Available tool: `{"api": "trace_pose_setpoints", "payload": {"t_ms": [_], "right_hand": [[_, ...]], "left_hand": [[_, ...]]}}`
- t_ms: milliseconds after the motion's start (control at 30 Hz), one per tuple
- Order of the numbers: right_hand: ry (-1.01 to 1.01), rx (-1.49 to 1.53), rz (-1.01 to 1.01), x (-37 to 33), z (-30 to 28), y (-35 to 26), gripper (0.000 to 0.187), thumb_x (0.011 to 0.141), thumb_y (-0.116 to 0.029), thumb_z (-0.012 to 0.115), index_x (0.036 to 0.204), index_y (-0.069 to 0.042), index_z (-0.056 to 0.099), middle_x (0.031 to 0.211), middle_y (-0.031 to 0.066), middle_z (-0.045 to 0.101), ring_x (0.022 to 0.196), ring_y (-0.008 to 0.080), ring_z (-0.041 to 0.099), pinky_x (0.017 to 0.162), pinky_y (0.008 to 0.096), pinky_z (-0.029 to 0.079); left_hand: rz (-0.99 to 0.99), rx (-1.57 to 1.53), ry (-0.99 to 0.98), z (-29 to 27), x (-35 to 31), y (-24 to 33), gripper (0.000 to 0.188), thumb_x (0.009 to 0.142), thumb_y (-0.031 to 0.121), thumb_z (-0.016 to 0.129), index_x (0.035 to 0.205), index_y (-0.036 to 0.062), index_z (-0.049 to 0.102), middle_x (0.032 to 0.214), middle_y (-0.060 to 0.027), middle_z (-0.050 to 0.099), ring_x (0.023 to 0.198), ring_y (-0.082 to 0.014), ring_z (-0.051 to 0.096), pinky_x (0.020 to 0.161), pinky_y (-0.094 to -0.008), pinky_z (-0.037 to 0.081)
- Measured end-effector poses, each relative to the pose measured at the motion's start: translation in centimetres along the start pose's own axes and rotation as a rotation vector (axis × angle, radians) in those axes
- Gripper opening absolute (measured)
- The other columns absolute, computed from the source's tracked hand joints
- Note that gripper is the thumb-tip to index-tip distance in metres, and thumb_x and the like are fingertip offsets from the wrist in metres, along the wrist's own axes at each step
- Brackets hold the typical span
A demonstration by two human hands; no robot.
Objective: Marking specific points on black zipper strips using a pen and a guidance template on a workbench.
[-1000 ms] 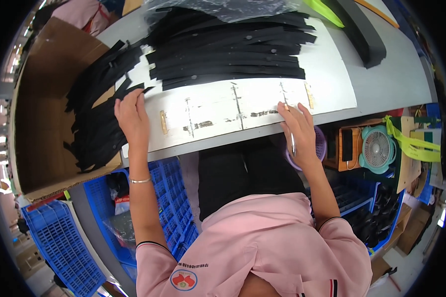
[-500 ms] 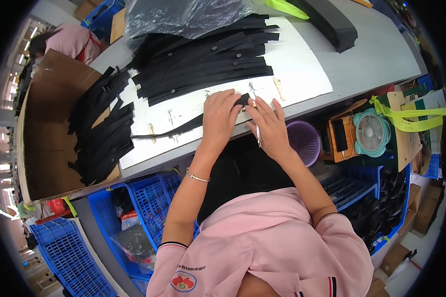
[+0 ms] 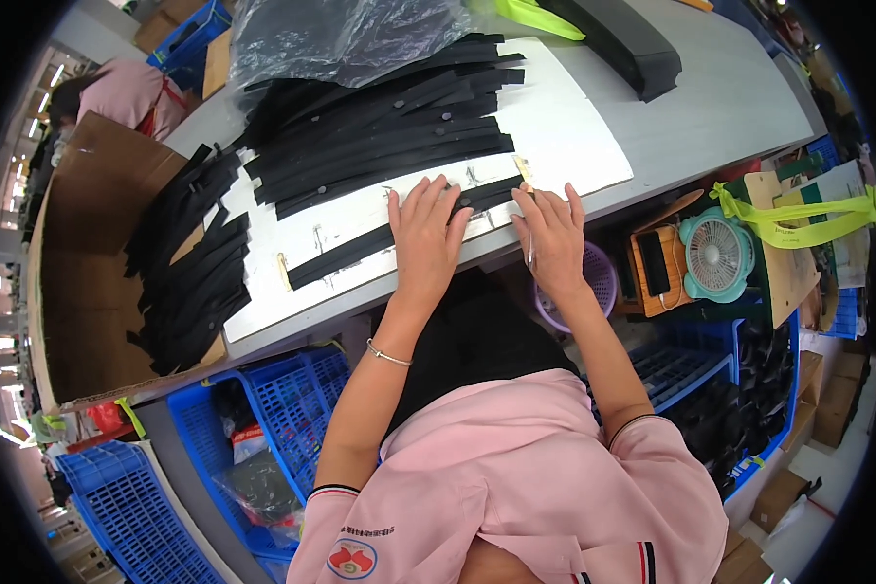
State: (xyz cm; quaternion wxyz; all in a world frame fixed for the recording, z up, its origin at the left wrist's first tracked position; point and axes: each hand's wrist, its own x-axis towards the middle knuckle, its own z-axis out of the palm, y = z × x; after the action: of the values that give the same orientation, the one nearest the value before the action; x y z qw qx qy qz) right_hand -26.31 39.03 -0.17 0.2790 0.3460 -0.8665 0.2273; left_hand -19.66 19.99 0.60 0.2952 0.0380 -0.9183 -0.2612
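A long black fabric strip (image 3: 346,255) lies straight across the white board (image 3: 579,146), between two yellowish marks near the board's front edge. My left hand (image 3: 423,232) rests flat on the strip's middle, fingers stretched out. At the strip's right end is my right hand (image 3: 555,243), fingertips by the yellowish mark (image 3: 524,171). Tucked in that hand is a slim silver pen-like tool (image 3: 530,255), mostly covered by the fingers. Behind the hands, a broad layer of similar black strips (image 3: 380,146) spreads over the board, several with small round pieces on them.
A cardboard box (image 3: 88,263) with more black strips (image 3: 200,282) hanging at its side stands left. Clear plastic film (image 3: 350,39) covers the far strips. A black curved part (image 3: 628,49) lies far right. Below are a purple basket (image 3: 599,277), a teal fan (image 3: 718,253) and blue crates (image 3: 297,389).
The strip, earlier bent with its right end lifted between both hands, now lies straight and flat. My right hand has moved right along it; my left hand has flattened onto it.
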Motion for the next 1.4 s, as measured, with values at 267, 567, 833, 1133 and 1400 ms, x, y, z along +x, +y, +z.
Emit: {"api": "trace_pose_setpoints", "payload": {"t_ms": [267, 567, 833, 1133, 1400], "right_hand": [[-0.071, 0.004, -0.047, 1.4, -1.1, 0.8, 0.041, 0.088, -0.008, 0.075, 0.128, -0.007, 0.066, 0.109, 0.0087, 0.071, 0.108, 0.0233, 0.066, 0.12, 0.0497, 0.032], [-0.173, 0.839, 0.388, 6.7, 0.7, 0.2, 0.01, 0.099, -0.007, 0.067, 0.103, -0.001, 0.073, 0.09, 0.0074, 0.071, 0.078, 0.0138, 0.064, 0.071, 0.0272, 0.051], [-0.21, 0.833, 0.287, 5.8, 3.6, 1.2, 0.014, 0.099, -0.012, 0.068, 0.094, 0.001, 0.07, 0.086, 0.0053, 0.072, 0.061, 0.016, 0.063, 0.058, 0.0275, 0.048], [-0.25, 0.727, 0.232, 6.4, 3.4, 0.6, 0.015, 0.098, -0.011, 0.069, 0.091, 0.001, 0.07, 0.086, 0.0068, 0.073, 0.063, 0.0173, 0.066, 0.058, 0.028, 0.048], [-0.29, 0.862, 0.255, 5.6, 3.1, 1.7, 0.019, 0.096, -0.014, 0.069, 0.084, 0.0, 0.072, 0.074, 0.0063, 0.071, 0.056, 0.0174, 0.063, 0.056, 0.0286, 0.047]], "left_hand": [[-0.047, -0.048, 0.042, 1.2, 0.7, 0.5, 0.015, 0.091, 0.015, 0.077, 0.105, 0.0085, 0.079, 0.119, -0.006, 0.071, 0.117, -0.0257, 0.063, 0.118, -0.0517, 0.034], [-0.012, 0.024, 0.051, 1.0, 1.1, 1.0, 0.018, 0.088, 0.011, 0.079, 0.105, 0.0074, 0.078, 0.118, -0.0072, 0.072, 0.115, -0.0271, 0.063, 0.105, -0.0435, 0.043], [-0.026, 0.05, 0.041, 1.0, 1.1, 1.2, 0.02, 0.085, 0.01, 0.08, 0.105, 0.0065, 0.078, 0.119, -0.007, 0.072, 0.114, -0.0281, 0.063, 0.099, -0.041, 0.044], [-0.03, 0.042, 0.041, 1.1, 1.1, 1.0, 0.02, 0.084, 0.01, 0.081, 0.104, 0.0068, 0.078, 0.12, -0.0063, 0.071, 0.113, -0.0277, 0.063, 0.099, -0.0412, 0.044], [-0.039, 0.032, 0.053, 1.3, 1.1, 1.1, 0.021, 0.083, 0.01, 0.082, 0.104, 0.0077, 0.078, 0.12, -0.0054, 0.071, 0.114, -0.0271, 0.063, 0.099, -0.0405, 0.043]]}}
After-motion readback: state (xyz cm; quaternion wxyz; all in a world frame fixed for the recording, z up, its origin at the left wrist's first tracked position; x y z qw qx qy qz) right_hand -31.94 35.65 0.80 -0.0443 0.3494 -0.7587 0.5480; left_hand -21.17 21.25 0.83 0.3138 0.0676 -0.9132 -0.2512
